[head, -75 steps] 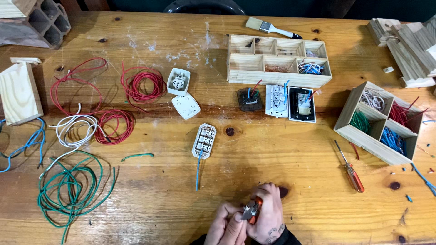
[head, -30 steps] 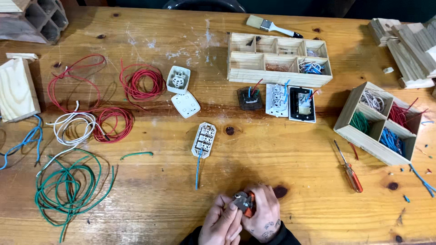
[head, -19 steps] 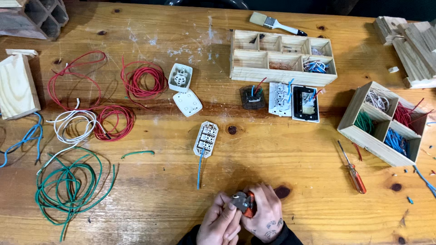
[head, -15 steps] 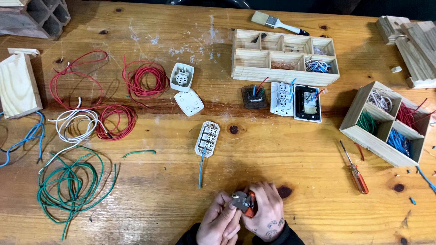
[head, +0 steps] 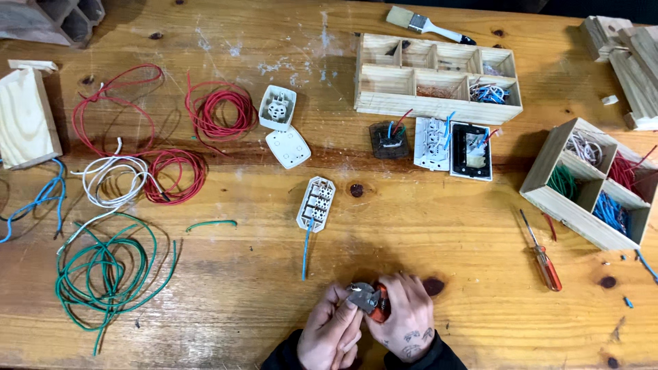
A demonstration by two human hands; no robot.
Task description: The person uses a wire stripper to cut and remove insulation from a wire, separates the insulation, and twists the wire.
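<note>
- Gripping a small grey metal part with an orange-handled tool, both hands meet at the near edge of the wooden table.
- Left hand: fingers curled around the metal part from the left.
- Right hand: closed on the orange-handled tool, knuckles up.
- Just beyond the hands: a white terminal module with a blue wire trailing toward them.
- Right of the hands, well apart: a red-handled screwdriver, lying loose.
- Left side: a green wire coil, a white wire coil and red wire coils.
</note>
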